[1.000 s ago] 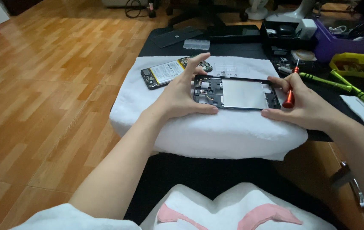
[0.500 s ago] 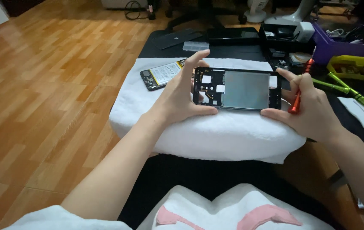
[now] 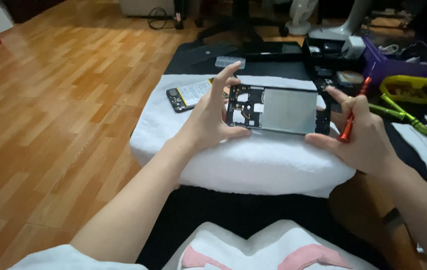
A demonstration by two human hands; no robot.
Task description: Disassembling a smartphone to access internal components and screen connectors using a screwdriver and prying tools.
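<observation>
The phone frame (image 3: pixel 278 110) is held upright above the white towel (image 3: pixel 233 160), clear of it. Its left edge is pinched by the left hand (image 3: pixel 211 122), thumb below and forefinger on top. Its right edge is clasped by the right hand (image 3: pixel 363 135), whose grip is also closed on a red screwdriver (image 3: pixel 352 117). A battery (image 3: pixel 188 95) lies on the towel, left of the frame.

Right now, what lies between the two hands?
In the head view, the opened phone frame spans the gap, gripped by the left hand and right hand, above the white towel.
</observation>
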